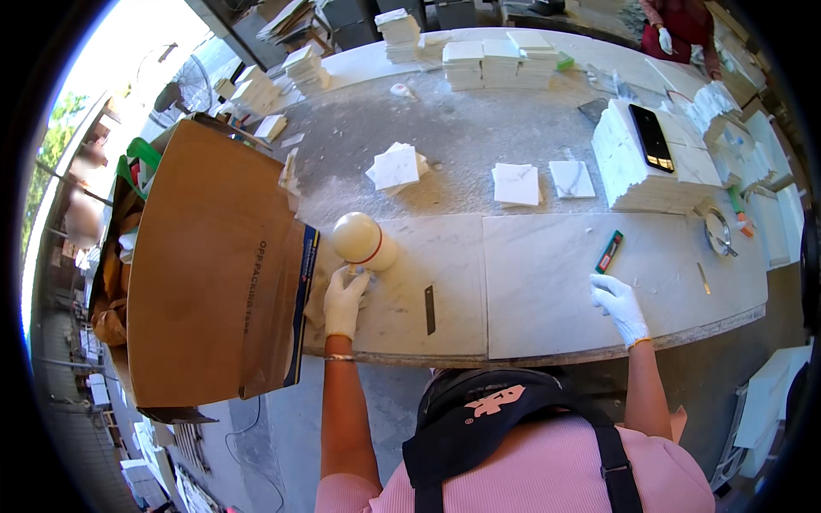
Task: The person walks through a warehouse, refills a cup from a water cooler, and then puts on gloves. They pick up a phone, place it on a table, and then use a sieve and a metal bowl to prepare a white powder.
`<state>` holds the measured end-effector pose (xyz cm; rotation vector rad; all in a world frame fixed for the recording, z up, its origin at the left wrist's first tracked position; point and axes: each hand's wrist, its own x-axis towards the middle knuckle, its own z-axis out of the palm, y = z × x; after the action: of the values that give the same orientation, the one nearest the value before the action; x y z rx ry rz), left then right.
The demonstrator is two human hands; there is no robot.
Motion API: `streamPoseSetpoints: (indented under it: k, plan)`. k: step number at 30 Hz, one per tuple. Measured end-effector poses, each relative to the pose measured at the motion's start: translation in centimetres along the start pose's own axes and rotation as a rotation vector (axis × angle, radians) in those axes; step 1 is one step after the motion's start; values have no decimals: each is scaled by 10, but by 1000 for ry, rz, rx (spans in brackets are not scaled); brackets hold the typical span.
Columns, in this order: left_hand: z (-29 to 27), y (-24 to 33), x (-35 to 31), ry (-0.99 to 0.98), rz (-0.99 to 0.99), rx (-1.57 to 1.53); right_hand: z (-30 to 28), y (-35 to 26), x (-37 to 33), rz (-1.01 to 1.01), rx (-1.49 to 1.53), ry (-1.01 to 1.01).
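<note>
My left hand (345, 303), in a white glove, is at the left end of the marble slabs, just in front of a cream rounded container (357, 239) with a red band. Its fingers are curled together around something small at the container's base that I cannot make out. My right hand (619, 308), also gloved, hovers over the right slab with its fingers loosely bent and apart, holding nothing. Just beyond it lies a small green and red case (609, 251). A dark flat metal blade (430, 309) rests on the left slab (457, 248) between my hands.
A big cardboard box (205, 265) stands at the left. Small white tiles (396, 168) lie on the grey table, with tile stacks (499, 67) behind. At right, a phone (651, 137) tops a tile block (620, 167) near a metal bowl (717, 231). Another person (684, 30) stands far right.
</note>
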<state>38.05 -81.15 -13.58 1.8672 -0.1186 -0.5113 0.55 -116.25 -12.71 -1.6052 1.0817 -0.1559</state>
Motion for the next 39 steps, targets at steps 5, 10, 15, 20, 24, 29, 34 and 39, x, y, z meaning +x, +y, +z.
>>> streamPoseSetpoints:
  k: [5,10,15,20,24,29,34,39]
  plan:
    - [5,21,2,-22,-80,4,4,9,-14,40,24,-4]
    - [14,25,-3,-86,-52,-68,6,10,-26,26,61,-21]
    - [57,24,-17,-183,113,-243,-8,20,-39,39,70,13]
    - [132,23,-32,-308,158,-217,-18,29,-50,27,91,65]
    - [203,23,-35,-418,303,-265,-25,48,-54,-25,138,90]
    - [272,37,-53,-454,365,-247,-32,52,-63,56,141,111]
    - [295,29,-52,-451,487,-187,-29,55,-62,62,104,85]
    - [259,33,-61,-457,412,-31,-11,35,-45,-4,79,-15]
